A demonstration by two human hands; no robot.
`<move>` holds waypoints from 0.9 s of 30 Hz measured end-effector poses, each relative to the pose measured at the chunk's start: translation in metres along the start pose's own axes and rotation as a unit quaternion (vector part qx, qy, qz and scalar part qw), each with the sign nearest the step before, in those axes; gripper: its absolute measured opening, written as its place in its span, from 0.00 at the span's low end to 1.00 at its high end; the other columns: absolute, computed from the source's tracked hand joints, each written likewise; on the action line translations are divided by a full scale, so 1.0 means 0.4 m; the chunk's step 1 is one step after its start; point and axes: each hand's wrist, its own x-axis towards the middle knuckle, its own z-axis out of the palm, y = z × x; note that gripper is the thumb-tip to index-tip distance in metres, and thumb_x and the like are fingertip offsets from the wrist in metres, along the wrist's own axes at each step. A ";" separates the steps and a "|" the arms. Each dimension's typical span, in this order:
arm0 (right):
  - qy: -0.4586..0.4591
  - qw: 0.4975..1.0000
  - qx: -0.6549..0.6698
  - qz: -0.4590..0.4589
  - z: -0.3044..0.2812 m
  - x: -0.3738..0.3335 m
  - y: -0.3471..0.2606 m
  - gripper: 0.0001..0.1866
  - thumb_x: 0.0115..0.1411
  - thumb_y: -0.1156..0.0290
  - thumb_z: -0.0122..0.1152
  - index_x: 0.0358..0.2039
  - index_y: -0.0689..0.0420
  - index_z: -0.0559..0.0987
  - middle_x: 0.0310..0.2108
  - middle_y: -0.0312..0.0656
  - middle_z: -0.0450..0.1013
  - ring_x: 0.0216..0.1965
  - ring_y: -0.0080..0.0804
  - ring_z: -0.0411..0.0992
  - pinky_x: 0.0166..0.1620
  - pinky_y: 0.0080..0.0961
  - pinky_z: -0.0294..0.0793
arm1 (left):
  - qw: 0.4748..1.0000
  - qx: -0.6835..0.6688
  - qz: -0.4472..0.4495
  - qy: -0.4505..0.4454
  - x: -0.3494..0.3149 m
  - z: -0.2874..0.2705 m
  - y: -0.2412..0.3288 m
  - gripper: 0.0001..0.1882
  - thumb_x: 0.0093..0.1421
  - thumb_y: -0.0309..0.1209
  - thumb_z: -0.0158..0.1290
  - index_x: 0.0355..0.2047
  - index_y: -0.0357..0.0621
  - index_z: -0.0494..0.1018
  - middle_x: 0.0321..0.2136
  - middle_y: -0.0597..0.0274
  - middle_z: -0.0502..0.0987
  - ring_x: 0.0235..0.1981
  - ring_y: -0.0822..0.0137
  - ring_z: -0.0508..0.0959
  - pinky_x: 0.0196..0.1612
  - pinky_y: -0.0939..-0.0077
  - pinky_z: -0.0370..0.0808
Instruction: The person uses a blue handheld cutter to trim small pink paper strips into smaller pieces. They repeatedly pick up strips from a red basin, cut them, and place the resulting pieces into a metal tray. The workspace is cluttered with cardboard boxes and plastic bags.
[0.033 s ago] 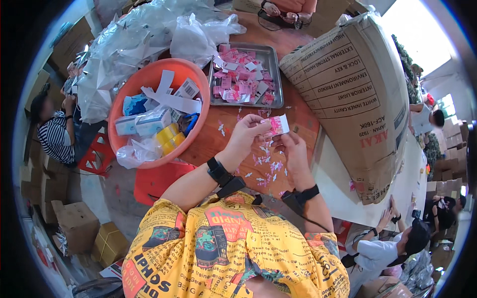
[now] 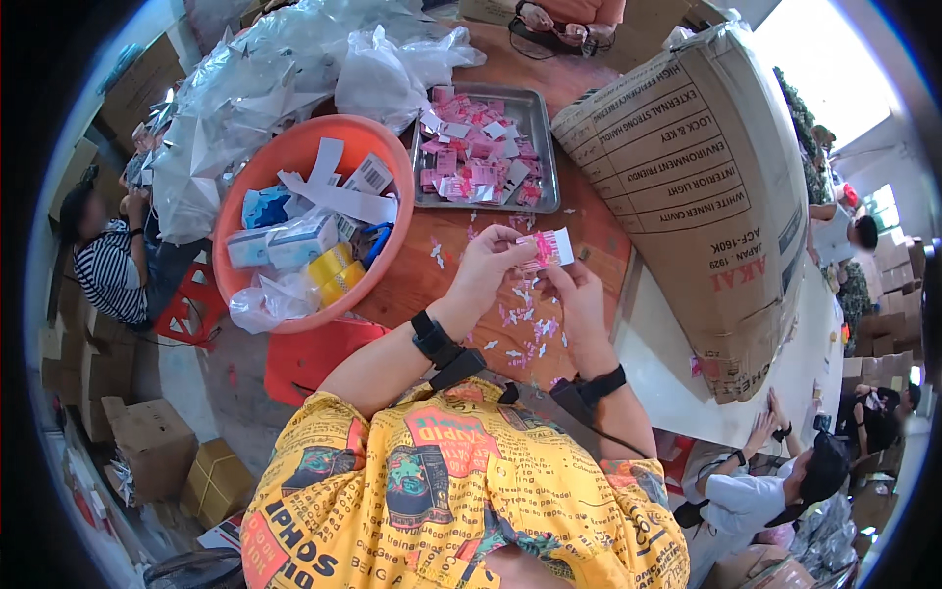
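Above the table's near part I hold a small pink-and-white printed card. My left hand pinches its pink left end between thumb and fingers. My right hand is closed at the card's lower right corner, thumb and fingertips against its white end; its other fingers are curled and partly hidden. Below the hands, many tiny pink and white cut-out pieces lie scattered on the reddish-brown table. Just beyond them a metal tray holds a heap of similar pink and white cards.
Left of the tray stands an orange tub with tape rolls, boxes and paper strips. Clear plastic bags pile up behind it. A large cardboard sheet leans on the right. Other people sit around, one across the table.
The card has turned slightly in my fingers, its white end shifting a little right and down. My right hand has moved slightly; my left hand stays nearly still.
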 end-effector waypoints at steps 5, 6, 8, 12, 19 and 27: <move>0.041 0.999 -0.021 -0.026 -0.007 0.019 -0.010 0.06 0.54 0.74 0.57 0.30 0.64 0.76 0.26 0.40 0.75 0.25 0.21 0.71 0.29 0.17 0.68 | 0.998 0.039 -0.021 -0.039 0.002 -0.006 0.010 0.14 0.53 0.29 0.56 0.39 0.38 0.69 0.29 0.62 0.75 0.28 0.75 0.76 0.32 0.83 0.73; 0.037 0.999 -0.008 -0.034 -0.017 0.024 -0.010 0.06 0.54 0.74 0.56 0.29 0.65 0.76 0.26 0.40 0.75 0.25 0.21 0.71 0.29 0.17 0.68 | 0.997 0.040 -0.040 -0.057 0.000 -0.010 0.016 0.13 0.53 0.29 0.56 0.38 0.38 0.70 0.29 0.62 0.75 0.29 0.75 0.76 0.32 0.83 0.73; 0.032 0.998 0.013 -0.044 -0.026 0.029 -0.011 0.06 0.55 0.74 0.56 0.29 0.64 0.76 0.26 0.39 0.74 0.24 0.20 0.70 0.29 0.16 0.68 | 0.994 0.069 -0.041 -0.072 0.001 -0.016 0.015 0.11 0.54 0.29 0.55 0.36 0.38 0.72 0.29 0.62 0.76 0.29 0.75 0.76 0.33 0.83 0.73; 0.023 0.998 0.026 -0.048 -0.031 0.036 -0.011 0.07 0.56 0.72 0.55 0.30 0.63 0.76 0.23 0.37 0.74 0.23 0.19 0.69 0.27 0.16 0.67 | 0.992 0.108 -0.039 -0.044 -0.012 0.012 0.030 0.08 0.55 0.28 0.52 0.33 0.36 0.74 0.30 0.62 0.76 0.29 0.73 0.76 0.36 0.79 0.73; 0.009 0.998 0.050 -0.032 -0.020 0.042 -0.022 0.06 0.55 0.74 0.57 0.31 0.63 0.76 0.24 0.38 0.74 0.23 0.20 0.70 0.28 0.17 0.68 | 0.991 0.115 -0.011 -0.061 -0.001 0.004 0.021 0.07 0.55 0.28 0.53 0.31 0.37 0.75 0.26 0.64 0.77 0.27 0.76 0.75 0.33 0.83 0.72; 0.001 0.996 0.083 -0.014 -0.002 0.036 -0.001 0.07 0.52 0.77 0.59 0.32 0.63 0.76 0.26 0.39 0.74 0.24 0.21 0.71 0.28 0.16 0.68 | 0.989 0.137 0.012 -0.049 0.014 0.002 -0.008 0.06 0.55 0.29 0.53 0.29 0.37 0.74 0.27 0.65 0.76 0.27 0.77 0.74 0.34 0.83 0.71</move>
